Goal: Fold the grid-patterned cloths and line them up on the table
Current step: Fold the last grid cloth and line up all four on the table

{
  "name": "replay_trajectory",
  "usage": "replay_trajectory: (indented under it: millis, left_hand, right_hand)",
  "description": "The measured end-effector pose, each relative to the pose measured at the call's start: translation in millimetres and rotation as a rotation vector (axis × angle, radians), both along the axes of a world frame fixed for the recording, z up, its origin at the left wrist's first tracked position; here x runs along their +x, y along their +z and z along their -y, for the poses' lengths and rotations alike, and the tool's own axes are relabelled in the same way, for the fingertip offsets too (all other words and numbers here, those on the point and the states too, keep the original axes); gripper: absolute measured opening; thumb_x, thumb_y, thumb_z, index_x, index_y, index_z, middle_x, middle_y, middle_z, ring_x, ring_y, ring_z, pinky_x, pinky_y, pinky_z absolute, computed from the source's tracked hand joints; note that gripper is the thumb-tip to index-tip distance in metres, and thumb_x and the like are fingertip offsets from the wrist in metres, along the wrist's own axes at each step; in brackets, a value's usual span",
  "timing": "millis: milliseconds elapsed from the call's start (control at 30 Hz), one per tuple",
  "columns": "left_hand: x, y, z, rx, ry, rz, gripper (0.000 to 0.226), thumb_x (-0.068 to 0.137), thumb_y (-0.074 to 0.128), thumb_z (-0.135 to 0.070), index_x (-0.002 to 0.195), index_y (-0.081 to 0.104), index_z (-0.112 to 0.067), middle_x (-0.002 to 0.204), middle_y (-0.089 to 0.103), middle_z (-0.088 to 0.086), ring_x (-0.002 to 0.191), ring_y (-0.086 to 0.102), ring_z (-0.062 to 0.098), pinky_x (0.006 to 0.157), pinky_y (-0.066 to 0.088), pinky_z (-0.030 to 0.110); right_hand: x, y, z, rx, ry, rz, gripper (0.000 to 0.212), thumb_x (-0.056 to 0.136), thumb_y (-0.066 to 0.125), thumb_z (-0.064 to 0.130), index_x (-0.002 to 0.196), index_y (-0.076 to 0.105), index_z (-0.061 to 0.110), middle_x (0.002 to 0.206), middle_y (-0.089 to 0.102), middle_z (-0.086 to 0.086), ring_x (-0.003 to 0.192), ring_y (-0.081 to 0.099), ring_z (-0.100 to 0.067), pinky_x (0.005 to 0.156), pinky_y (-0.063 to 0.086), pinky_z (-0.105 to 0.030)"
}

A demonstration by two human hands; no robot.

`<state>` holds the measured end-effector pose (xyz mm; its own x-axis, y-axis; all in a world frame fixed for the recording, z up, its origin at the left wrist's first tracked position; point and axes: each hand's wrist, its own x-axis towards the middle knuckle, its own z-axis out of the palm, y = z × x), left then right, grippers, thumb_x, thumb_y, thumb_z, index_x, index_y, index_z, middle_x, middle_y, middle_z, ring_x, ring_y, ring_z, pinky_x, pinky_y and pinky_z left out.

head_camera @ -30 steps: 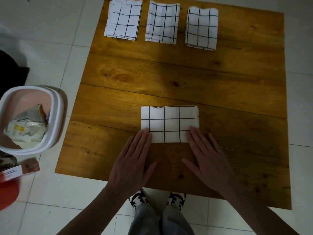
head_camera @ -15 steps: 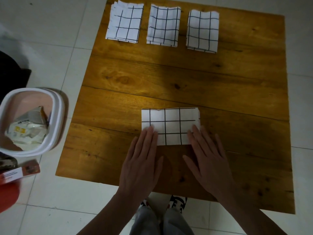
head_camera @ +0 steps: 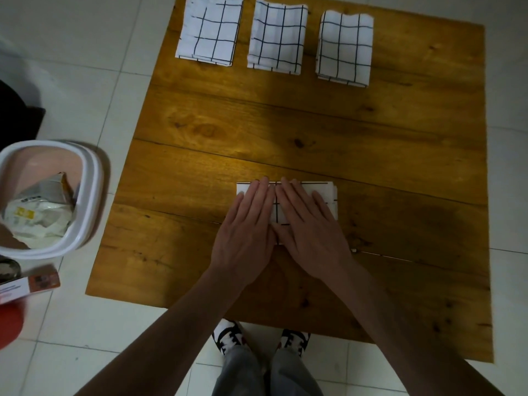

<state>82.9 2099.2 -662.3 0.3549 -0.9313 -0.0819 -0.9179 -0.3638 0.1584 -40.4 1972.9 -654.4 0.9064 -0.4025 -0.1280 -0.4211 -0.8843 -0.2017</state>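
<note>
A folded white cloth with a black grid (head_camera: 328, 195) lies near the middle of the wooden table (head_camera: 285, 132). My left hand (head_camera: 245, 235) and my right hand (head_camera: 311, 232) rest flat on it side by side, palms down, fingers straight and close together, covering most of it. Three folded grid cloths stand in a row along the far edge: the left one (head_camera: 210, 31), the middle one (head_camera: 277, 38), the right one (head_camera: 344, 50).
A white bin (head_camera: 85, 201) with crumpled wrappers stands on the tiled floor left of the table. A small carton (head_camera: 31, 284) and something red (head_camera: 10, 324) lie below it. My shoes (head_camera: 228, 335) show under the near edge.
Both hands have slid forward and inward from the cloth's near edge onto the cloth, now pressing on it side by side. The cloth has not shifted.
</note>
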Motion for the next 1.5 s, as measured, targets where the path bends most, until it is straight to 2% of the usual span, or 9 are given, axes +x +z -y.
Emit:
replay_trajectory:
  millis: [300, 633, 733, 900, 1000, 1100, 1267, 1433, 1500]
  left_hand:
    - [10, 3, -7, 0.009, 0.016, 0.001, 0.076, 0.109, 0.026, -0.055, 0.165, 0.007, -0.007, 0.174, 0.003, 0.011, 0.161, 0.0, 0.023, 0.129, 0.014, 0.046]
    - [12, 6, -8, 0.058, 0.051, 0.025, 0.087, 0.105, 0.016, -0.069, 0.165, 0.002, -0.008, 0.174, -0.003, 0.013, 0.161, -0.005, 0.024, 0.129, 0.012, 0.047]
    - [13, 7, -7, 0.083, 0.043, 0.033, 0.088, 0.105, 0.016, -0.069, 0.165, 0.0, -0.007, 0.174, -0.004, 0.013, 0.161, -0.006, 0.025, 0.129, 0.011, 0.047]
    - [19, 15, -7, 0.054, 0.023, 0.011, 0.087, 0.104, 0.025, -0.066, 0.165, 0.01, -0.007, 0.174, 0.005, 0.013, 0.161, -0.001, 0.027, 0.128, 0.015, 0.051]
    - [16, 20, -5, -0.001, 0.041, -0.018, 0.084, 0.101, 0.038, -0.061, 0.165, 0.017, -0.011, 0.174, 0.007, 0.01, 0.161, 0.0, 0.029, 0.127, 0.016, 0.055]
    - [1, 25, -4, -0.092, 0.172, -0.073, 0.081, 0.095, 0.057, -0.049, 0.162, 0.029, -0.014, 0.172, 0.019, 0.011, 0.159, 0.015, 0.031, 0.125, 0.022, 0.056]
    - [-24, 31, -6, -0.127, 0.38, -0.093, 0.073, 0.09, 0.07, -0.037, 0.153, 0.042, -0.014, 0.152, 0.047, 0.012, 0.138, 0.043, 0.03, 0.109, 0.043, 0.048]
    - [-42, 40, -8, -0.123, 0.659, -0.162, 0.057, 0.083, 0.08, -0.04, 0.126, 0.053, -0.014, 0.115, 0.054, 0.009, 0.103, 0.052, 0.026, 0.086, 0.046, 0.041]
    - [-48, 46, -7, -0.106, 0.78, -0.251, 0.056, 0.083, 0.08, -0.044, 0.12, 0.051, -0.014, 0.113, 0.052, 0.008, 0.104, 0.051, 0.026, 0.088, 0.045, 0.041]
  right_hand:
    - [-15, 2, 10, -0.015, -0.125, -0.062, 0.08, 0.104, 0.011, 0.069, 0.166, 0.005, 0.018, 0.174, 0.0, -0.001, 0.16, -0.003, -0.015, 0.13, 0.007, -0.044]
    - [-27, 6, 22, 0.003, -0.222, -0.098, 0.081, 0.104, 0.014, 0.069, 0.166, -0.002, 0.02, 0.174, -0.007, 0.0, 0.16, -0.009, -0.013, 0.13, 0.006, -0.045]
    - [-24, 16, 26, -0.007, -0.217, -0.086, 0.082, 0.102, 0.019, 0.071, 0.166, 0.005, 0.021, 0.174, 0.008, -0.002, 0.16, 0.006, -0.017, 0.129, 0.006, -0.051]
    - [-13, 37, 45, -0.025, -0.121, -0.034, 0.077, 0.101, 0.046, 0.061, 0.163, 0.023, 0.022, 0.156, 0.045, -0.004, 0.147, 0.035, -0.025, 0.126, 0.016, -0.052]
    - [-2, 46, 51, 0.002, -0.081, -0.075, 0.069, 0.096, 0.057, 0.057, 0.154, 0.041, 0.022, 0.141, 0.051, -0.004, 0.134, 0.043, -0.027, 0.118, 0.027, -0.045]
    - [4, 52, 51, 0.038, -0.047, -0.109, 0.055, 0.095, 0.061, 0.053, 0.14, 0.05, 0.023, 0.132, 0.049, -0.001, 0.124, 0.046, -0.023, 0.106, 0.035, -0.038]
    - [6, 60, 43, 0.147, -0.1, -0.118, 0.038, 0.092, 0.068, 0.047, 0.117, 0.049, 0.026, 0.115, 0.054, 0.004, 0.107, 0.053, -0.018, 0.086, 0.037, -0.034]
    - [3, 66, 32, 0.367, -0.257, -0.224, 0.044, 0.099, 0.062, 0.04, 0.134, 0.046, 0.02, 0.093, 0.064, 0.001, 0.081, 0.063, -0.017, 0.069, 0.052, -0.037]
    - [1, 66, 29, 0.488, -0.282, -0.212, 0.032, 0.103, 0.056, 0.034, 0.128, 0.051, 0.015, 0.084, 0.053, 0.006, 0.072, 0.052, -0.009, 0.059, 0.042, -0.029]
